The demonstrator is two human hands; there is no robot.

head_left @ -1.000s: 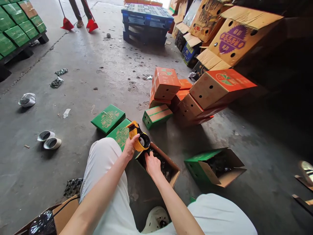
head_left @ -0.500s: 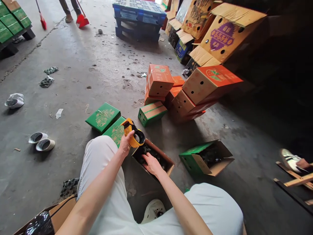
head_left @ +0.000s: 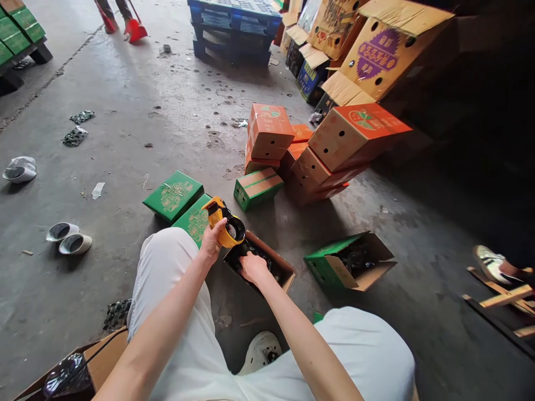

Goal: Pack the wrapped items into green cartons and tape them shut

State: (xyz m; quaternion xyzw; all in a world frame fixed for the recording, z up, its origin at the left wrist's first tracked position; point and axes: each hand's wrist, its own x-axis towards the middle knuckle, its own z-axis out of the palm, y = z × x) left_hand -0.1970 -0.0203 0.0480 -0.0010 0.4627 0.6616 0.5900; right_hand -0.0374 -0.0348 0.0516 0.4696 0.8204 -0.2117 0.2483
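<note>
My left hand [head_left: 211,240] is closed around a yellow tape dispenser [head_left: 229,234] with a black ring, held above the near-left corner of an open carton [head_left: 271,250]. Inside that carton lie dark, shiny contents [head_left: 264,260], perhaps wrapped in black plastic. My right hand [head_left: 254,268] reaches into the carton, its fingers pointing down and touching the contents; the fingertips are partly hidden. Just left of the dispenser sit two closed green boxes [head_left: 174,192] with gold print. To the right, a green carton [head_left: 330,267] lies with its flaps open and dark contents inside.
Orange boxes [head_left: 271,131] are stacked ahead, beside a small green box [head_left: 258,188]. Larger cartons [head_left: 371,55] lean behind them, near blue pallets [head_left: 234,28]. Cardboard tubes [head_left: 75,244] lie left. A person's shoe [head_left: 491,264] rests by a wooden stool [head_left: 505,298] at right.
My right hand has shifted slightly left inside the carton, its fingers now bunched and pointing further down. The left hand still grips the tape dispenser. The distant red broom has swung right.
</note>
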